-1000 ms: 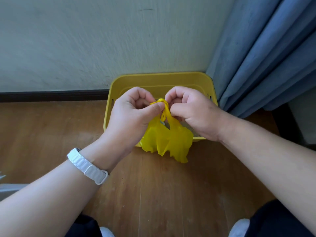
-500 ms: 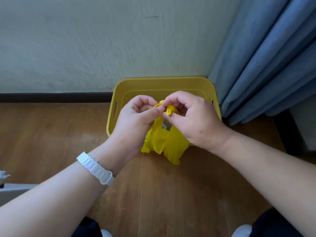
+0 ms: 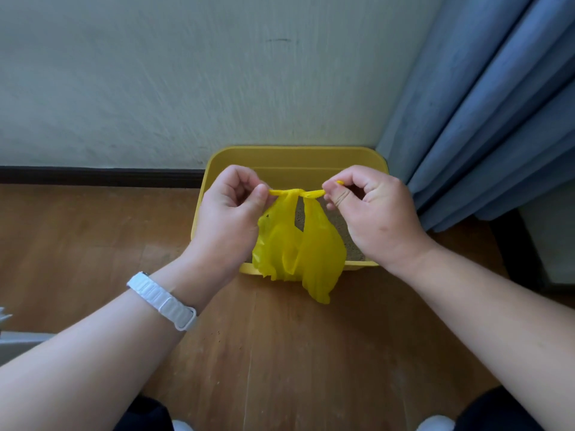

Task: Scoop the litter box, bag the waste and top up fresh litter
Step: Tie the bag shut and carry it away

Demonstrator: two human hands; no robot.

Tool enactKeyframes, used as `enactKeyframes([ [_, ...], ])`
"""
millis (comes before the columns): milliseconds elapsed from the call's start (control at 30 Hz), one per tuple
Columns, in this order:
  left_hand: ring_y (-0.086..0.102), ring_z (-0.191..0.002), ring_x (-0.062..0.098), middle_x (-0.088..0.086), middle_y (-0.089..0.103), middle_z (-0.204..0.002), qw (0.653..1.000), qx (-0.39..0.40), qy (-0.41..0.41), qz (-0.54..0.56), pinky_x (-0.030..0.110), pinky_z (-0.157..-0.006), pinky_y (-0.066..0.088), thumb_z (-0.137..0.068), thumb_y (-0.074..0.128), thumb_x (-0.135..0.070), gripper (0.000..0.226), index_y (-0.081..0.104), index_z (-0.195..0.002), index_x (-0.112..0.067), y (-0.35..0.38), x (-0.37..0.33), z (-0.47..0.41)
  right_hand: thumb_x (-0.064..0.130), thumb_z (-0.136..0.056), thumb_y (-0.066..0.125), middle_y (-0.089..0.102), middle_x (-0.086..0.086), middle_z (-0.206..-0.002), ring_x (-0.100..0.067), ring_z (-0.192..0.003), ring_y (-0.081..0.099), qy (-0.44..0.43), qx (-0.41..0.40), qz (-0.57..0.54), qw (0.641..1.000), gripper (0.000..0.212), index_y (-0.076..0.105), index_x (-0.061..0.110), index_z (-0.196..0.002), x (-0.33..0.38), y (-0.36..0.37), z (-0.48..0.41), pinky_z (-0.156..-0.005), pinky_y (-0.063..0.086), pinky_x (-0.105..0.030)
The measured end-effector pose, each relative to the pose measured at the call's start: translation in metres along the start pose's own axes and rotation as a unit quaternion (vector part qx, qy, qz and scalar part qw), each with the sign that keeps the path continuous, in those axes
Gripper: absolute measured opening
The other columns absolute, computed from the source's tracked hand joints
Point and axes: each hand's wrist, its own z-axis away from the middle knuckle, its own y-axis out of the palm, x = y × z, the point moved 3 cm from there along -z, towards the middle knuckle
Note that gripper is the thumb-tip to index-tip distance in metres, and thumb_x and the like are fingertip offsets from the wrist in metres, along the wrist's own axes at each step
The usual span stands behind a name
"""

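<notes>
Now the thin yellow plastic bag [image 3: 306, 253] hangs over the near rim of the yellow plastic litter box [image 3: 295, 157] on the wooden floor [image 3: 280, 353] — its knotted handles stretched level between two hands. The left hand [image 3: 230, 213] pinches one handle end, the right hand [image 3: 373, 213] the other — each grip closed on the plastic.
</notes>
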Motion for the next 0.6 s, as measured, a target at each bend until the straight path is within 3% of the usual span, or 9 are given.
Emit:
enactKeyframes([
  [67, 0.055, -0.068, 0.005, 0.003, 0.056, -0.074, 0.991, -0.018, 0.058, -0.116, 0.015, -0.064, 0.043, -0.092, 0.057, 0.002, 0.024, 0.052, -0.078, -0.016, -0.008, 0.0, -0.003, 0.026, -0.093, 0.062, 0.065, -0.006, -0.067, -0.026, -0.067, 0.062, -0.004, -0.015, 0.02, 1.0, 0.02, 0.067, 0.014, -0.078, -0.004, -0.003, -0.001, -0.06, 0.051, -0.043],
  [167, 0.045, -0.064, 0.013, 0.008, 0.055, -0.072, 0.952, -0.033, 0.121, -0.281, 0.013, -0.057, 0.034, -0.089, 0.059, 0.002, 0.014, 0.053, -0.081, -0.008, -0.02, 0.008, -0.007, 0.025, -0.095, 0.061, 0.062, -0.006, -0.065, -0.022, -0.064, 0.057, -0.004, -0.031, 0.057, 0.998, 0.021, 0.065, 0.012, -0.078, -0.011, -0.008, 0.0, -0.057, 0.048, -0.037],
  [300, 0.045, -0.066, 0.02, 0.014, 0.056, -0.075, 0.946, -0.052, 0.085, -0.308, 0.019, -0.056, 0.034, -0.09, 0.055, 0.002, 0.01, 0.053, -0.083, -0.005, -0.036, 0.023, -0.015, 0.021, -0.096, 0.06, 0.054, 0.0, -0.059, -0.012, -0.056, 0.045, 0.027, -0.044, 0.084, 0.995, 0.021, 0.062, 0.012, -0.077, -0.023, -0.02, -0.004, -0.053, 0.037, -0.026],
  [367, 0.045, -0.066, 0.021, 0.016, 0.057, -0.076, 0.948, -0.061, 0.067, -0.306, 0.023, -0.056, 0.036, -0.091, 0.055, 0.0, 0.01, 0.053, -0.084, -0.006, -0.043, 0.026, -0.018, 0.02, -0.096, 0.06, 0.054, -0.002, -0.06, -0.015, -0.057, 0.046, 0.042, -0.057, 0.093, 0.993, 0.02, 0.062, 0.012, -0.078, -0.03, -0.027, -0.005, -0.053, 0.036, -0.023],
  [467, 0.045, -0.066, 0.022, 0.018, 0.057, -0.078, 0.952, -0.076, 0.065, -0.291, 0.03, -0.059, 0.039, -0.091, 0.054, -0.001, 0.011, 0.051, -0.083, -0.007, -0.046, 0.023, -0.019, 0.019, -0.095, 0.06, 0.06, -0.012, -0.066, -0.026, -0.064, 0.054, 0.058, -0.079, 0.106, 0.99, 0.021, 0.063, 0.007, -0.079, -0.041, -0.035, -0.008, -0.059, 0.043, -0.031],
  [600, 0.052, -0.073, 0.033, 0.019, 0.057, -0.079, 0.958, -0.08, 0.076, -0.265, 0.036, -0.061, 0.042, -0.091, 0.053, 0.0, 0.012, 0.051, -0.083, -0.008, -0.039, 0.014, -0.018, 0.022, -0.096, 0.058, 0.062, -0.009, -0.068, -0.029, -0.067, 0.059, 0.079, -0.104, 0.114, 0.985, 0.021, 0.063, 0.01, -0.08, -0.052, -0.043, -0.011, -0.063, 0.052, -0.045],
])
